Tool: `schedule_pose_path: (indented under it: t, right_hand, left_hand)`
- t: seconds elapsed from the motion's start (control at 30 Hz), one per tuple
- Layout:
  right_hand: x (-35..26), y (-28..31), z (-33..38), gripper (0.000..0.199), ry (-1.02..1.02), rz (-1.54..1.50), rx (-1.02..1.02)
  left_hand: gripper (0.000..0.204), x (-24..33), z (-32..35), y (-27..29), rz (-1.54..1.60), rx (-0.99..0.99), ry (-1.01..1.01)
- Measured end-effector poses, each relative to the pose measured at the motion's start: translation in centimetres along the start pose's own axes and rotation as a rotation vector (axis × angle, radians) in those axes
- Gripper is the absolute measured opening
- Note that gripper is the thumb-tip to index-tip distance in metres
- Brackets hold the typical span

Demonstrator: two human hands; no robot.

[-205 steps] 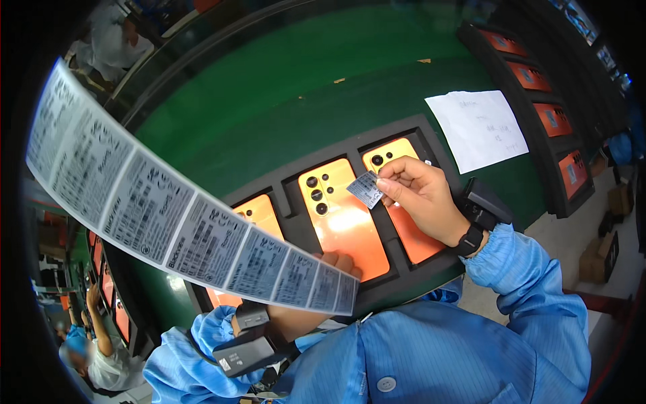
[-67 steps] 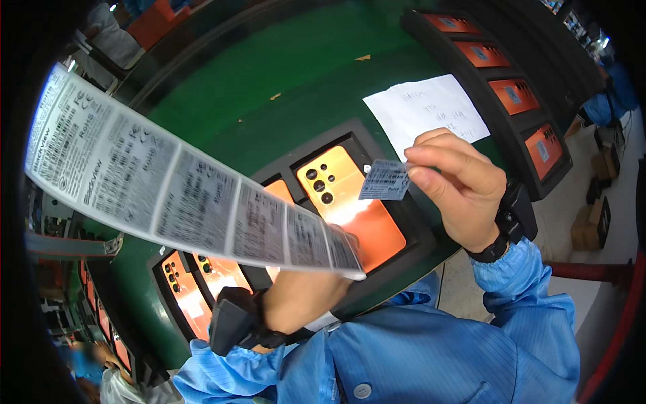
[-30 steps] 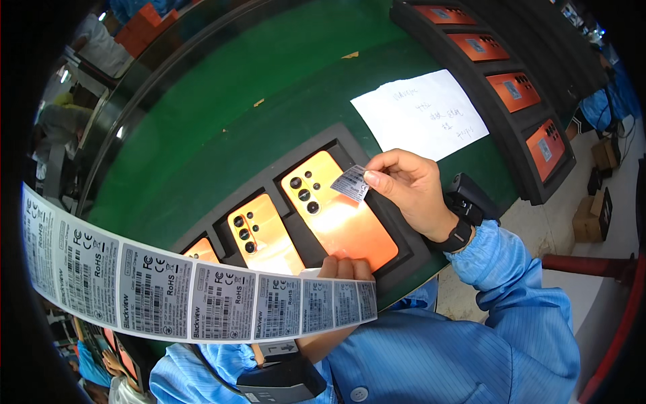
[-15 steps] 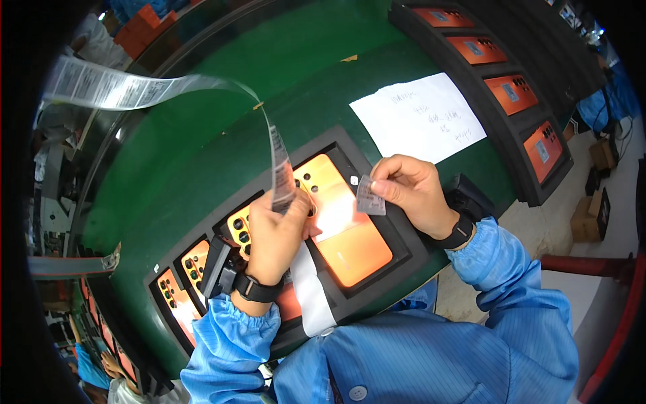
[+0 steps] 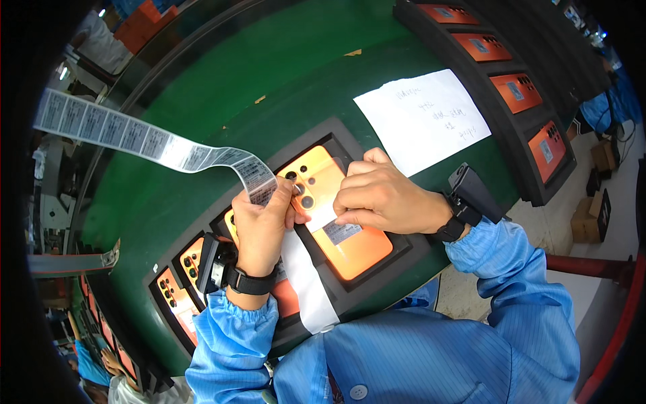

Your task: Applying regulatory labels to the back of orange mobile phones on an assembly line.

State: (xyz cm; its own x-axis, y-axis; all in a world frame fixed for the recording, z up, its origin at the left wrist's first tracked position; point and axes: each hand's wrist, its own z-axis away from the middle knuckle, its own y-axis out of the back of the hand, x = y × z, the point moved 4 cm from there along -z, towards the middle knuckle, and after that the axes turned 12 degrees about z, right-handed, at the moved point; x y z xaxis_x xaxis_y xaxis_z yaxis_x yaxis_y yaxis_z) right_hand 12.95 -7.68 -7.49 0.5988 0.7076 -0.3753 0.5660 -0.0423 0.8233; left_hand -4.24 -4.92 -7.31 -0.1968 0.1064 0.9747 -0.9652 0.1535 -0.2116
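Note:
An orange phone (image 5: 360, 257) lies back up in a black foam tray (image 5: 418, 256), its round camera lenses at the far end. My right hand (image 5: 393, 198) is over it, fingers pinched on the edge of a clear printed label (image 5: 342, 233) that lies against the phone's back. Beside the lenses, my left hand (image 5: 259, 232) is closed around a strip of printed labels (image 5: 151, 143), which runs off to the far left. White backing strip (image 5: 306, 283) hangs from below that hand toward me. More orange phones (image 5: 176, 306) sit in the tray's left slots, partly hidden by my left wrist.
A white sheet with handwriting (image 5: 424, 121) lies on the green table (image 5: 296, 87). At the far right stands another black tray (image 5: 531, 192) of orange phones bearing labels. A co-worker's hand (image 5: 113, 363) is at the lower left. Cardboard boxes (image 5: 589, 219) stand on the floor.
My right hand has moved left and brought the label from beside the tray down onto the phone's back. The label strip now lies lower and flatter; my left hand shifted slightly left.

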Motion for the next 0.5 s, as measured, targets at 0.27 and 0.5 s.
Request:
schedule_pose_path:
  t: [0.27, 0.5]
  right_hand:
    - [0.01, 0.09, -0.23, 0.013, -0.010, 0.019, -0.038]
    - [0.13, -0.09, -0.21, 0.012, 0.002, 0.004, -0.016]
  left_hand:
    - [0.021, -0.11, 0.16, 0.07, 0.111, 0.026, -0.037]
    - [0.018, -0.08, 0.13, 0.13, 0.122, 0.051, -0.013]
